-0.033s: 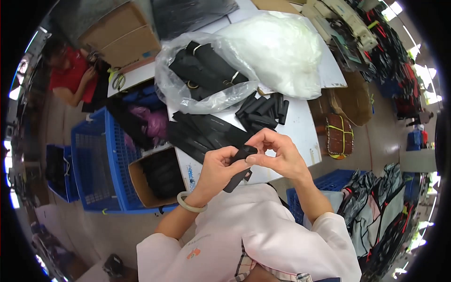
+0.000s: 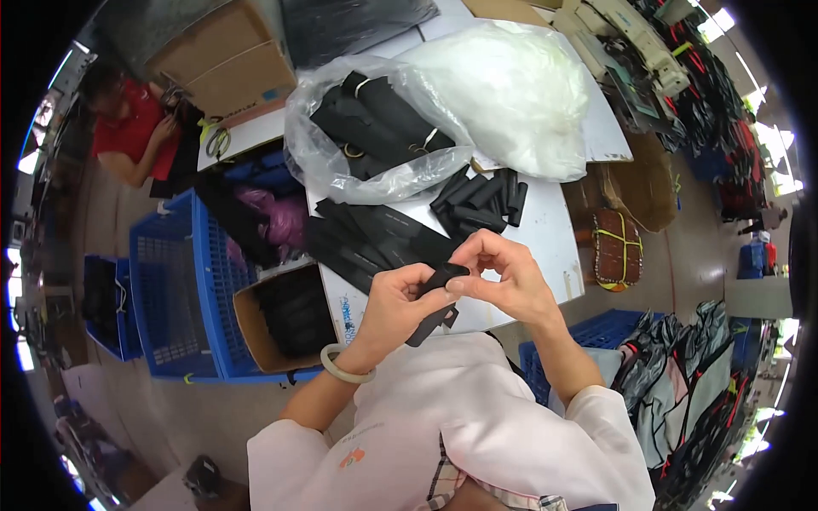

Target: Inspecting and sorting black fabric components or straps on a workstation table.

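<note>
Close in front of my body, my left hand [image 2: 404, 308] is closed round a black fabric strip [image 2: 442, 278], whose lower end hangs below the fingers. My right hand [image 2: 504, 277] pinches the strip's upper end, where it bends over between thumb and fingers. Just beyond my hands, several flat black strips [image 2: 383, 243] lie fanned across the white table [image 2: 550, 247]. Short black rolls [image 2: 480, 203] are heaped to their right. A clear plastic bag [image 2: 319, 175] behind them stands open around bundled black material [image 2: 383, 119].
A bulging white plastic bag [image 2: 503, 98] fills the table's far side. To the left are a blue crate [image 2: 175, 298], a cardboard box [image 2: 247, 328] of black pieces and a person in red [image 2: 128, 136]. A sewing machine [image 2: 630, 43] stands far right; garments [image 2: 673, 366] pile at the right.
Both hands keep nearly the same place. The strip's upper end has shifted slightly between my fingers, and its curl shows less.
</note>
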Available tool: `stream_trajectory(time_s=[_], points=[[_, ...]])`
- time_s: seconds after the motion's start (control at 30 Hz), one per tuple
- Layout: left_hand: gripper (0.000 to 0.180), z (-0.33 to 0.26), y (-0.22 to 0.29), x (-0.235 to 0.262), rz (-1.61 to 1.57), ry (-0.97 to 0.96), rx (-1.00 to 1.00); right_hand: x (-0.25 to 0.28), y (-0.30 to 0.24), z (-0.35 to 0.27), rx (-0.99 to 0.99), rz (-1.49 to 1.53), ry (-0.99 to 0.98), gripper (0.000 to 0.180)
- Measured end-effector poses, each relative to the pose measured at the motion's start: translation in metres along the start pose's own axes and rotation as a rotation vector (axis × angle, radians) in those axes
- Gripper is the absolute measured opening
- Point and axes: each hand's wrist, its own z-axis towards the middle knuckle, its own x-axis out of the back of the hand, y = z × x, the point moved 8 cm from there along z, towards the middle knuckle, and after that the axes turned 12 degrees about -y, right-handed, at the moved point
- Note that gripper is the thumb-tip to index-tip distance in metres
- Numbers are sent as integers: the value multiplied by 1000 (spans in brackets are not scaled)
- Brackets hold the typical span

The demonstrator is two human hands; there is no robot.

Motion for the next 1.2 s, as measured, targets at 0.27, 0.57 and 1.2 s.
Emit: stream_trajectory(time_s=[0.27, 0.57, 1.2], points=[[27, -10, -1, 28, -49, 21, 101, 33, 20, 13, 68, 400, 277, 17], [30, -14, 23, 45, 24, 367, -286, 26, 39, 11, 64, 529, 302, 11], [40, 23, -8, 46, -895, 131, -178, -24, -19, 9, 805, -948, 192, 19]])
